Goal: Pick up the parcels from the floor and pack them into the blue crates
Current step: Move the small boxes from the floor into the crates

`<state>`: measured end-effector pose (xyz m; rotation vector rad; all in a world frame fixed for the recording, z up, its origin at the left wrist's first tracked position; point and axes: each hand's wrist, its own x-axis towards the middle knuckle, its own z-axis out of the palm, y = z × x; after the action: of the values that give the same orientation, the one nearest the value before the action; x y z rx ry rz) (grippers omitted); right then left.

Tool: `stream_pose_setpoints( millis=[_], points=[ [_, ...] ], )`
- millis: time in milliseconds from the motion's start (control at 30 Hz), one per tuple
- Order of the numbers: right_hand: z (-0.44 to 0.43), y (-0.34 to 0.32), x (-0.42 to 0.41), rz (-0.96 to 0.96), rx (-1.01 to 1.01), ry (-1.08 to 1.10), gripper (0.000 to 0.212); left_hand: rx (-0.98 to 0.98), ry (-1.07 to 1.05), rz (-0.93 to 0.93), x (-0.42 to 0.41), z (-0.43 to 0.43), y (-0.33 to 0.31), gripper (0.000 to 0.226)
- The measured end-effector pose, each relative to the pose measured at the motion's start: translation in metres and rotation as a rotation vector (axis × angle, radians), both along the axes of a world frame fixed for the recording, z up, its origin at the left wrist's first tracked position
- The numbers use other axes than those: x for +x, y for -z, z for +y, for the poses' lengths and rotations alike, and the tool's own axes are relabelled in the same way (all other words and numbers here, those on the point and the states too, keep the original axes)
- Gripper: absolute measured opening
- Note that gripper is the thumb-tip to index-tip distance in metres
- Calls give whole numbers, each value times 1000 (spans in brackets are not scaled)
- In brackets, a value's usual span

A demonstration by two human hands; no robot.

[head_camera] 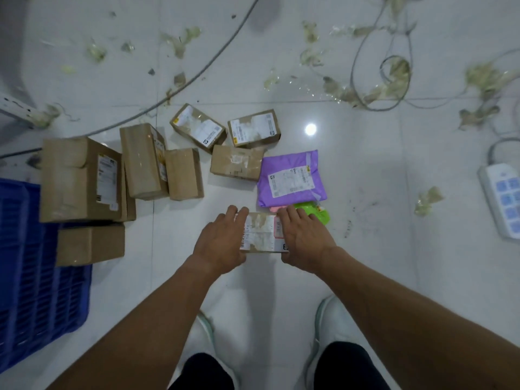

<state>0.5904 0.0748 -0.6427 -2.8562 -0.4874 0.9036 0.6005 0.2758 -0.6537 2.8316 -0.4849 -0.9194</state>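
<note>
floor: glossy white tile floor (365,170), tape scraps and grey cables (197,77) across the top of frame, white power strip (502,198) at right edge
crate: blue slatted plastic crate (31,271) at lower left
held parcel: small brown cardboard box with white label (263,232), centre frame, long axis left-right, label up
grip: left hand (222,243) and right hand (305,240) clamp its two short ends, fingers curled over top
other parcels: brown cardboard boxes (81,178) from left to upper centre, purple plastic mailer (292,180) just above the right hand

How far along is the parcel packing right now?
Early. The blue crate looks empty, nothing packed that I can see. Left hand and right hand flank a small labelled box. Left: the purple mailer, green pouch and the cardboard boxes on the floor.
</note>
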Motion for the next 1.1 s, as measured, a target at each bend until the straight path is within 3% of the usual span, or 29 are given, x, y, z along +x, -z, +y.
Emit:
stream_pose_setpoints(
  millis=[333, 633, 867, 1100],
  points=[
    [0, -255, 7, 31, -34, -97, 91, -98, -71, 22, -13, 9, -260, 98],
    [33, -448, -14, 0, -18, -178, 95, -72, -141, 17, -50, 43, -447, 98],
    [79, -534, -25, -100, 10, -309, 88, 13, -272, -61, -85, 76, -552, 98],
    [157, -599, -18, -231, 85, -606, 81, 63, -595, -193, -142, 124, -623, 98]
  ],
)
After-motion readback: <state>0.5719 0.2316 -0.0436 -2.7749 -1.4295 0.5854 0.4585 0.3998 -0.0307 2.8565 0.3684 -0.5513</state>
